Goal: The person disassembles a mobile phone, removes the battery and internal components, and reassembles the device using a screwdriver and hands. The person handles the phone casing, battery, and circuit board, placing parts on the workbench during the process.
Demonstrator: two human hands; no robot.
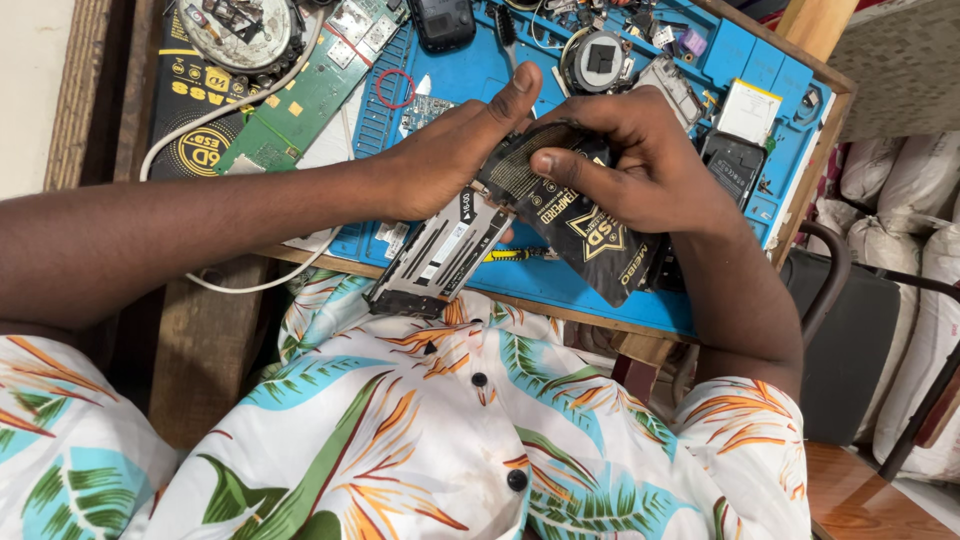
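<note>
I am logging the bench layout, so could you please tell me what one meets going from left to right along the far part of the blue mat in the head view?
Green circuit board → red ring → black device → round part with a black square centre → white block with a yellow edge.

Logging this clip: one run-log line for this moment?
left hand: holds phone frame | right hand: grips black pouch | both over blue mat

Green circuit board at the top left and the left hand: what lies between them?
In the head view, between the green circuit board and the left hand lie bare ribbed blue repair mat and a small red ring.
</note>
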